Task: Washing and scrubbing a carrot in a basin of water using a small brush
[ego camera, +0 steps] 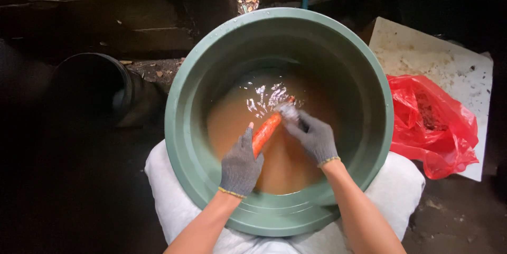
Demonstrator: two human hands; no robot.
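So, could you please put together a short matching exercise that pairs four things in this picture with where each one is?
Things:
1. carrot
2. red plastic bag
3. green tub
4. dark pipe

Places:
A. standing on white sacks, holding muddy water
B. lying on the ground to the left of the tub
C. held over the water between both gloved hands
D. lying on a pale board to the right of the tub

Pairs: 1-C, 2-D, 3-A, 4-B

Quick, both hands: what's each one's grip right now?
Left hand: closed on the carrot.
Right hand: closed, rubbing the carrot's far end; anything held there cannot be told.
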